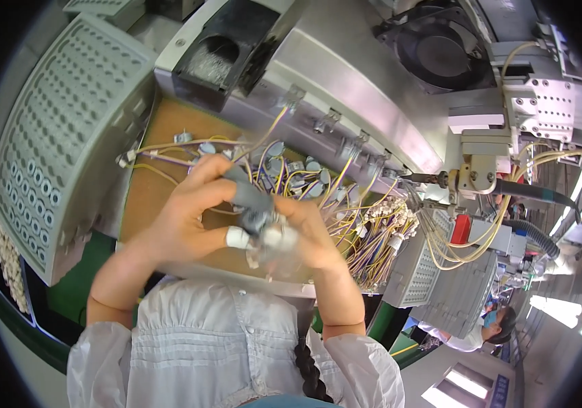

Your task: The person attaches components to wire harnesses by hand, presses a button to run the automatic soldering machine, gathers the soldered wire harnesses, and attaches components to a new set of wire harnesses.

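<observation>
My left hand (185,214) is closed in a pinch, with a dark grey cover on one finger and a white one on the thumb. Its fingertips hold a small round metal part (257,219), blurred by motion. From the other side my right hand (310,230) closes on the same part; its fingertips are smeared and pale covers hide them. Just beyond the hands lie several round silver parts (276,149) with yellow and purple wires, on the brown work surface (168,126).
A grey perforated tray (76,102), partly filled with round pieces, stands at left. Across the back runs a metal machine (352,75) with clamps along its front. A wire bundle (379,248) with white connectors lies at right, near a red block (461,229). A co-worker (485,326) sits farther right.
</observation>
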`<state>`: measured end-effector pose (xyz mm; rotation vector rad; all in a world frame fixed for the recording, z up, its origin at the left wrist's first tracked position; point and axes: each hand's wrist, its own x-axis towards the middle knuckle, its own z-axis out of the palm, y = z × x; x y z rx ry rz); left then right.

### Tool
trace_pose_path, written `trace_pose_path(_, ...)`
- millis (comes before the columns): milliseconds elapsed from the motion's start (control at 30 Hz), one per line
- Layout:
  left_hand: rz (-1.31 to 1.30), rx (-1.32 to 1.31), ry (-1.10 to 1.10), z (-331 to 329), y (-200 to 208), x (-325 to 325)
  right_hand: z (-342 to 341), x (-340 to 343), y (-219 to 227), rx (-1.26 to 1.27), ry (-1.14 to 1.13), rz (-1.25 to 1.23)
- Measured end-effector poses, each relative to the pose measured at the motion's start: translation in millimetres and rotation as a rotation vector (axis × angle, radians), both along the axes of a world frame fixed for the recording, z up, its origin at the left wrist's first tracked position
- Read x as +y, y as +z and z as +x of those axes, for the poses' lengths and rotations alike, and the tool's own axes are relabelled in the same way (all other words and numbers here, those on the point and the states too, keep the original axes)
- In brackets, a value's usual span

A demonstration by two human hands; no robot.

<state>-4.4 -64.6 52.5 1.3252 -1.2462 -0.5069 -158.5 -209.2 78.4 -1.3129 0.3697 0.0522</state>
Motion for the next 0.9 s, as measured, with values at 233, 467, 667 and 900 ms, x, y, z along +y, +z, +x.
trace_pose_path(233, -0.009, 0.263, 0.418, -9.4, -35.9, 17.5, 22.6, -1.7, -9.7, -0.127, -0.717, 0.276)
trace_pose_path(467, -0.073, 0.262, 0.362, -2.2, -45.2, 20.7, 56.1, 6.2, -6.9, -0.140, -0.869, 0.191)
trace_pose_path(667, 0.005, 0.229, 0.296, -4.7, -64.5, 23.1, 58.9, -4.3, -14.2, -0.168, -0.818, 0.216)
trace_pose_path(900, 0.138, 0.523, 0.208, -4.8, -57.2, 56.2, 15.0, -25.4, -4.9, -0.151, -0.479, 0.111)
